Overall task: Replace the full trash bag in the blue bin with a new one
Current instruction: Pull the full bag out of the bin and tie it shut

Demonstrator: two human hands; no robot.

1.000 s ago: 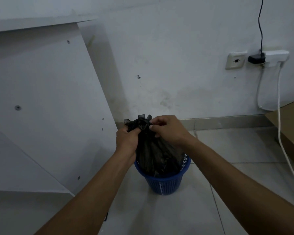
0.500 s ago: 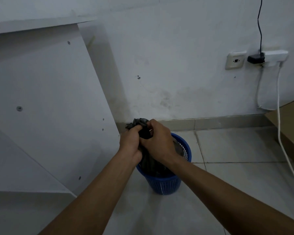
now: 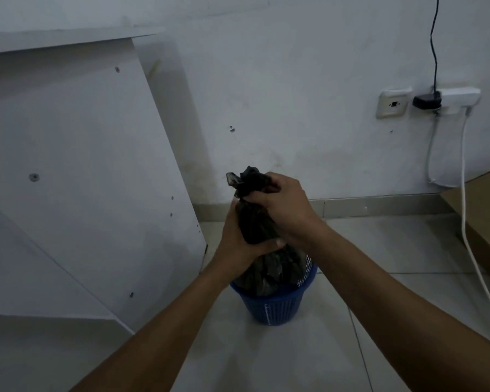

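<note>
We had both hands on the black bag point(image 3: 262, 222), which stood up out of the blue bin point(image 3: 272, 306) on the tiled floor point(image 3: 379, 321). Our left hand point(image 3: 238, 244) was wrapped around the gathered neck low down, the thumb pressed across the front of the plastic and the fingers closed behind it. Our right hand point(image 3: 283, 205) sat above it, fingers curled tight over the twisted top, so that only a crumpled tuft of plastic stuck out past the knuckles on the left side. The lower part of the bag bulged below our left hand and still filled the mouth of the bin, hiding most of the rim at the back. Whether the top was knotted or only bunched we could not tell, since the right hand covered that part. The bin stood just beside the lower corner of a white board point(image 3: 82, 179) that leaned against the wall point(image 3: 280, 94) on our left. On the wall to the right were a socket point(image 3: 392, 104) and a white power strip point(image 3: 458, 94) with a black plug point(image 3: 426, 101) in it, and a white cable point(image 3: 464, 193) ran down from there past a cardboard box point(image 3: 484, 216) at the right edge.
</note>
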